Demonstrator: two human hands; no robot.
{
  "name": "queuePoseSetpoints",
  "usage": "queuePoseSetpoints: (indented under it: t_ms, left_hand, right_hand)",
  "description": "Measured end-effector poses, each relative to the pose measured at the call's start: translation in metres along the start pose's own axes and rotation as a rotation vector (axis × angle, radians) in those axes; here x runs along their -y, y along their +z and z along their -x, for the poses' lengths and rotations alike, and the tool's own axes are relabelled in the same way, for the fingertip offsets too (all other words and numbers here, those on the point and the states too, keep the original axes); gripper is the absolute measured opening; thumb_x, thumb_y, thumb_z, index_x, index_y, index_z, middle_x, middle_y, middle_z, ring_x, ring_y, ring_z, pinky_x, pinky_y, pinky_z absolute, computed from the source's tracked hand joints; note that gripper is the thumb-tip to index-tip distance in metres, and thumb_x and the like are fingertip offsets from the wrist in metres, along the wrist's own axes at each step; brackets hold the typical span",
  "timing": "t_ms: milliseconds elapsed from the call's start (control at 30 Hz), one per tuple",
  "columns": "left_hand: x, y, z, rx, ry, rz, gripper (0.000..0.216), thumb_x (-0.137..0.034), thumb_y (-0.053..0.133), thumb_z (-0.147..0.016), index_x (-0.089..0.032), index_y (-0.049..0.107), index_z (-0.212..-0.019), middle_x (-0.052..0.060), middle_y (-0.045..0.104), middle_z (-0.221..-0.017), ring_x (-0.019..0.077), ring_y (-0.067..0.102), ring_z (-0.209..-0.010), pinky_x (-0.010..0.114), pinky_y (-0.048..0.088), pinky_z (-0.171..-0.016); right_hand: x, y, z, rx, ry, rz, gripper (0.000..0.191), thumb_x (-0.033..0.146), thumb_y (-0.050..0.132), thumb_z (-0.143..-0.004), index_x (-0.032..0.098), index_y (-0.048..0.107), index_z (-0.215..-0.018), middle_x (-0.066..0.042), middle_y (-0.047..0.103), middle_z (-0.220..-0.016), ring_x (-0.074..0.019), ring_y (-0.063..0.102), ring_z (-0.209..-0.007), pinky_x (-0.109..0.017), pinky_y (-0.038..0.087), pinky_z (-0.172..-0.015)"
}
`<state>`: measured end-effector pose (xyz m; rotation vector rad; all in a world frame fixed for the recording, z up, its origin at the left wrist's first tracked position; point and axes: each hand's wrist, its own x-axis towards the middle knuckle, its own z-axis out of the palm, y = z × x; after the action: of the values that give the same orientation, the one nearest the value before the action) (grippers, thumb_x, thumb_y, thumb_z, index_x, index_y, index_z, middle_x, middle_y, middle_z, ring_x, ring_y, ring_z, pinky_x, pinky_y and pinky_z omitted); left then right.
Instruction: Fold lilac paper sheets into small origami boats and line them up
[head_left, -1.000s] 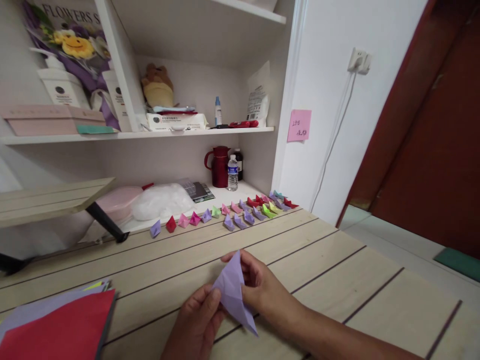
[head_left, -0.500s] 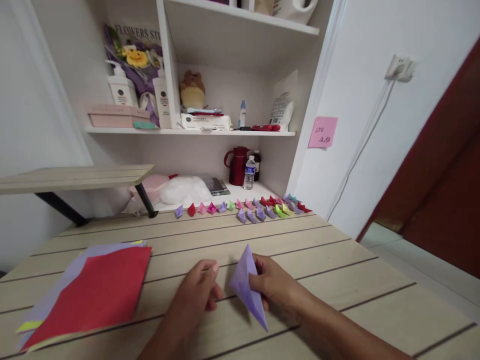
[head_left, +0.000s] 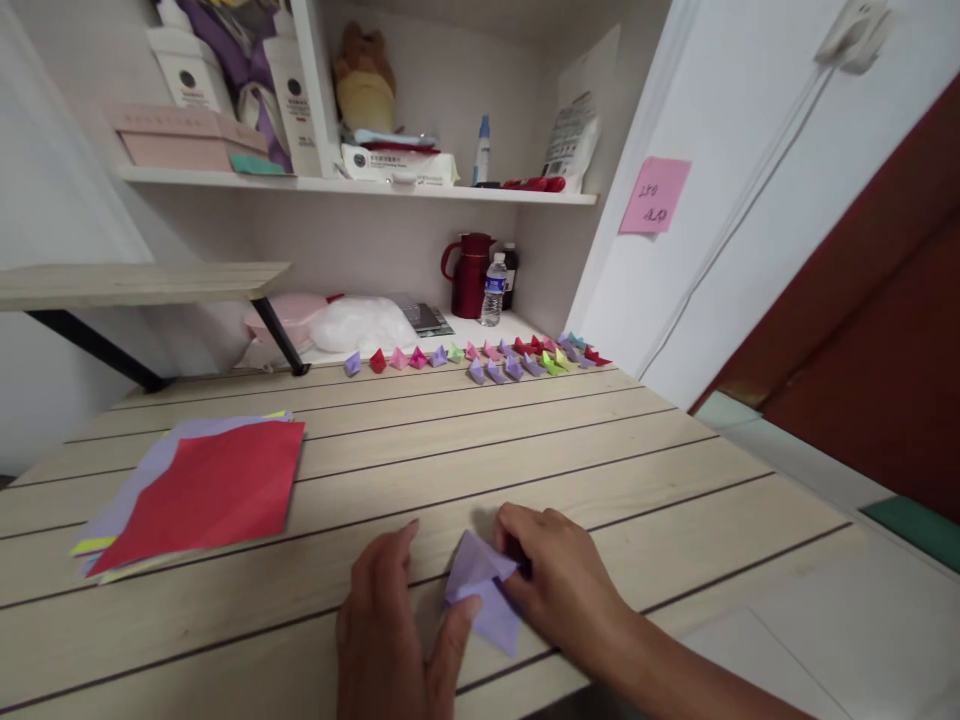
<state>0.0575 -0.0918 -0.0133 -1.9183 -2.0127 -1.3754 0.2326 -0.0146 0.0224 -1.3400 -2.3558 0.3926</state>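
Observation:
A folded sheet of light purple paper (head_left: 484, 610) lies low over the tabletop between my hands, with a flap raised at its upper part. My right hand (head_left: 559, 575) is closed on its right edge, thumb and curled fingers pinching it. On the left, my left hand (head_left: 397, 620) has its fingers stretched out and apart from the thumb. Its thumb tip touches the paper's left side, while the fingers rest clear of the sheet. The paper under my right fingers is hidden.
Loose coloured sheets lie stacked at left, a red sheet (head_left: 217, 485) on top. Small folded paper boats (head_left: 514, 368) line the table's back edge. Behind stand a dark red jug (head_left: 470, 278) and a water bottle (head_left: 493, 290). A raised wooden stand (head_left: 142, 283) is at back left.
The purple paper has gone from an upright triangle to a flatter shape with a raised flap. My left hand has come over to touch it. The view has tilted down.

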Motion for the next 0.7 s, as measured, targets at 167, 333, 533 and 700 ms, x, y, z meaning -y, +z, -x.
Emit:
queuePoseSetpoints:
  t_ms: [167, 333, 533, 700]
  left_hand:
    - [0.006, 0.003, -0.002, 0.074, 0.303, -0.201, 0.048, -0.022, 0.057, -0.085, -0.029, 0.050, -0.132, 0.016, 0.043, -0.139, 0.0297, 0.058, -0.119, 0.048, 0.060, -0.083]
    - [0.005, 0.008, 0.010, 0.079, 0.384, -0.327, 0.048, -0.008, 0.047, -0.082, -0.030, 0.058, -0.123, 0.013, 0.054, -0.129, 0.0267, 0.063, -0.107, 0.048, 0.059, -0.078]
    - [0.002, 0.010, 0.014, 0.093, 0.346, -0.340, 0.045, -0.009, 0.044, -0.084, -0.032, 0.065, -0.116, 0.009, 0.064, -0.124, 0.0255, 0.064, -0.102, 0.046, 0.053, -0.082]
    - [0.005, 0.012, 0.015, 0.049, 0.373, -0.349, 0.040, -0.011, 0.044, -0.087, -0.034, 0.068, -0.109, 0.003, 0.070, -0.118, 0.0231, 0.063, -0.102, 0.041, 0.049, -0.084]
  right_hand:
    - [-0.003, -0.001, 0.002, 0.015, -0.097, 0.035, 0.030, 0.005, 0.052, -0.058, 0.023, 0.053, -0.083, 0.001, 0.064, -0.079, -0.0190, 0.051, -0.072, -0.029, 0.029, -0.069]
    - [-0.007, -0.002, 0.004, 0.049, -0.143, -0.031, 0.037, 0.002, 0.050, -0.058, 0.024, 0.054, -0.088, 0.001, 0.064, -0.083, -0.0194, 0.052, -0.077, -0.031, 0.033, -0.074]
    - [-0.023, -0.017, 0.011, 0.135, -0.224, -0.163, 0.044, 0.001, 0.053, -0.069, 0.025, 0.058, -0.105, -0.003, 0.062, -0.101, -0.0217, 0.055, -0.092, -0.035, 0.041, -0.083]
    - [-0.034, -0.048, 0.020, 0.193, -0.212, -0.227, 0.032, 0.006, 0.052, -0.084, 0.026, 0.060, -0.108, -0.005, 0.061, -0.112, -0.0212, 0.057, -0.104, -0.034, 0.048, -0.087]
